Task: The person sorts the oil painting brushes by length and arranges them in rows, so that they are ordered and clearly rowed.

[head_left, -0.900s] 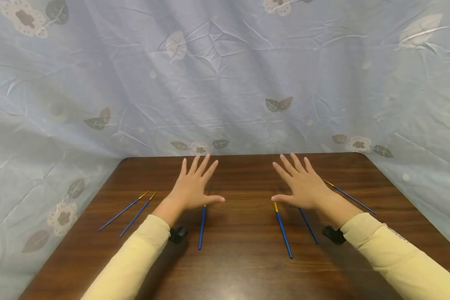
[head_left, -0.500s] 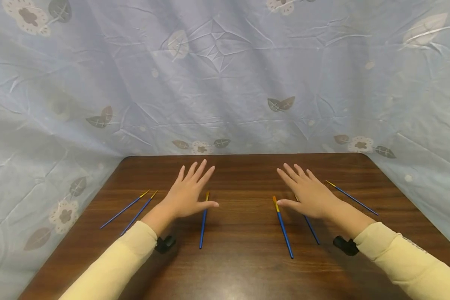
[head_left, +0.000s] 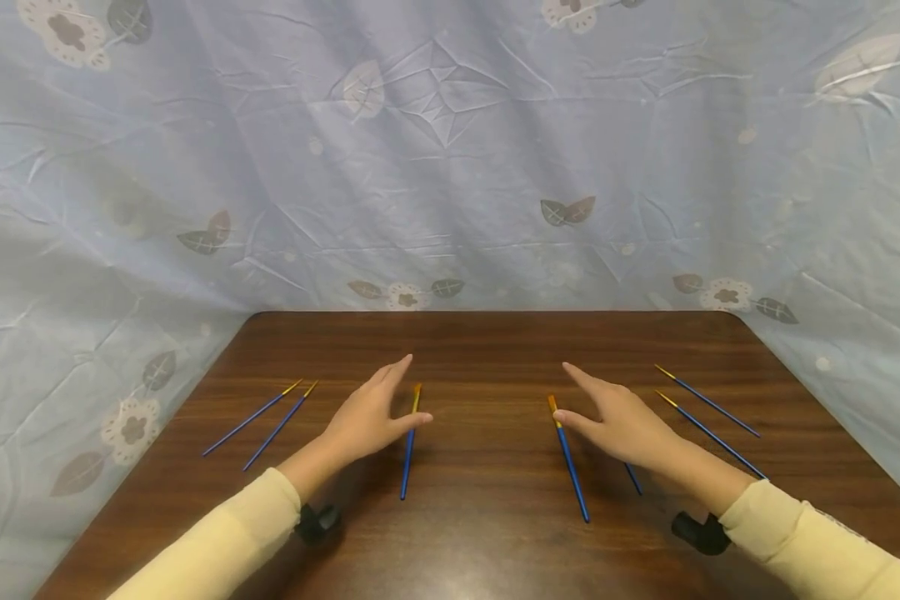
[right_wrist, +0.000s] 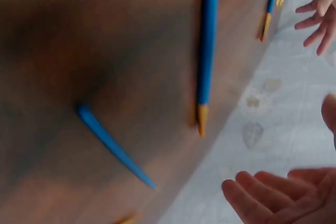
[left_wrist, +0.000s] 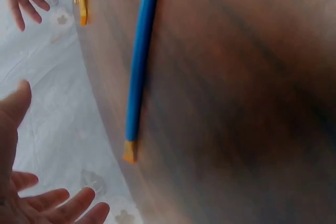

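My left hand (head_left: pixel 371 417) is held over the table, fingers extended and thumb apart, gripping nothing. Nearest to it is a paintbrush (head_left: pixel 407 458) with a blue handle and yellow ferrule; in the head view the thumb overlaps it. That brush lies whole in the left wrist view as a blue handle (left_wrist: pixel 139 66). My right hand (head_left: pixel 630 421) is likewise extended, its thumb crossing in front of another blue paintbrush (head_left: pixel 572 475). A further paintbrush (head_left: pixel 633 478) is mostly hidden beneath this hand. In the right wrist view, a brush handle (right_wrist: pixel 209 40) runs down beside the fingers.
Two thin paintbrushes (head_left: pixel 273 431) lie slanted at the left of the brown wooden table (head_left: pixel 487 533). Two more, an upper brush (head_left: pixel 712 403) and a lower brush (head_left: pixel 716 437), lie at the right. A patterned grey-blue cloth (head_left: pixel 480 192) hangs behind and at the sides.
Both hands have come back toward me and lower, turning so the spread fingers now line up edge-on. A right-hand brush formerly covered by the right hand and forearm now shows. The brushes stay put.
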`<state>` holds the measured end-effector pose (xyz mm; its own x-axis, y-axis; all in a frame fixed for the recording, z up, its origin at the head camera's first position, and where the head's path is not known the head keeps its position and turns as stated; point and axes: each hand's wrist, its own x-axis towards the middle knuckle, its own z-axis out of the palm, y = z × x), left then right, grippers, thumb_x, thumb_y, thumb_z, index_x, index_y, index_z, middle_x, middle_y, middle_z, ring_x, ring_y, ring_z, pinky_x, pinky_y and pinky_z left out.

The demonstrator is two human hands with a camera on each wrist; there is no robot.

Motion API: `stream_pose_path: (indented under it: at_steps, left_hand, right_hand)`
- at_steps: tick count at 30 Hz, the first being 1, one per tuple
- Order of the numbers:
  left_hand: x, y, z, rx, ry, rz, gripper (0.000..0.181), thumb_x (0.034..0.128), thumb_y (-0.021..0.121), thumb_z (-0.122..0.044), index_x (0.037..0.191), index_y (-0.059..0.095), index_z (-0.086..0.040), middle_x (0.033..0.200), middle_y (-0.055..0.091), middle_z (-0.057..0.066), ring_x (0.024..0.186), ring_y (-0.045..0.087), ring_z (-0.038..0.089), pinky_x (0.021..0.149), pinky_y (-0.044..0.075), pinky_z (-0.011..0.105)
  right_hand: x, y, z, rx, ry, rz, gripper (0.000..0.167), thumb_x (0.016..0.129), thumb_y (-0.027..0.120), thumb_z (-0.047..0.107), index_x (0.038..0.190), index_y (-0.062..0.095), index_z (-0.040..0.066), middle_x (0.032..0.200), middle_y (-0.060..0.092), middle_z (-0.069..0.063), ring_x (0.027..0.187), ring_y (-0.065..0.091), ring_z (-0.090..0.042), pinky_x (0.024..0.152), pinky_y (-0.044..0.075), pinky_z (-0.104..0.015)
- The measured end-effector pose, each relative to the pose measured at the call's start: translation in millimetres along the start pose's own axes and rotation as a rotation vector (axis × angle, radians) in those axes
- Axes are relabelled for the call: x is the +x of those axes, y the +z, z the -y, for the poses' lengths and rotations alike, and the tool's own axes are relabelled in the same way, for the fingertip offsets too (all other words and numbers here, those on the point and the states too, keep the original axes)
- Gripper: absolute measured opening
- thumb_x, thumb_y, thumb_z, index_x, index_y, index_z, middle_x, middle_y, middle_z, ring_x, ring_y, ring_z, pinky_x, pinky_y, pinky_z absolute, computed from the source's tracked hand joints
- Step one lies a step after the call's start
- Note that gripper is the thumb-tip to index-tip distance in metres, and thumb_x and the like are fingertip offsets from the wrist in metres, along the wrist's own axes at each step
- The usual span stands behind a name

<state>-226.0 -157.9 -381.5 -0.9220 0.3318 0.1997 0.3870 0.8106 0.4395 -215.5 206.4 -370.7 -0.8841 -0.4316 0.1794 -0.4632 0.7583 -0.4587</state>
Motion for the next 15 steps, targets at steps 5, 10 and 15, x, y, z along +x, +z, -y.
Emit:
stream_pose_path:
  at_steps: [5,10,15]
  left_hand:
    - [-4.8,8.6,2.1,-0.103,-0.08,-0.04,0.089,0.0822,0.078,-0.04,0.152,0.031,-0.01,0.144,0.044,0.02,0.121,0.052,0.038,0.094,0.047,0.054]
    - [-4.9,19.1,3.2,-0.226,-0.168,-0.066,0.081,0.0809,0.081,-0.032,0.146,0.04,-0.004,0.129,0.055,0.019,0.107,0.058,0.033,0.083,0.053,0.048]
    - [-3.3,28.8,2.6,-0.279,-0.239,-0.102,0.073,0.0792,0.083,-0.027,0.138,0.048,-0.001,0.123,0.058,0.017,0.095,0.061,0.027,0.075,0.054,0.041]
  right_hand:
    - [-3.7,14.8,2.2,0.119,0.069,-0.07,0.074,0.094,0.06,0.049,0.146,0.039,0.001,0.133,0.054,-0.023,0.11,0.059,-0.038,0.087,0.051,-0.054]
    - [-7.1,24.3,7.6,0.172,0.162,-0.091,0.068,0.092,0.065,0.046,0.137,0.048,-0.002,0.116,0.063,-0.017,0.099,0.064,-0.028,0.079,0.055,-0.045]
    - [-10.4,31.8,10.9,0.193,0.229,-0.106,0.062,0.091,0.069,0.04,0.128,0.052,-0.006,0.11,0.063,-0.014,0.094,0.063,-0.023,0.076,0.055,-0.04]
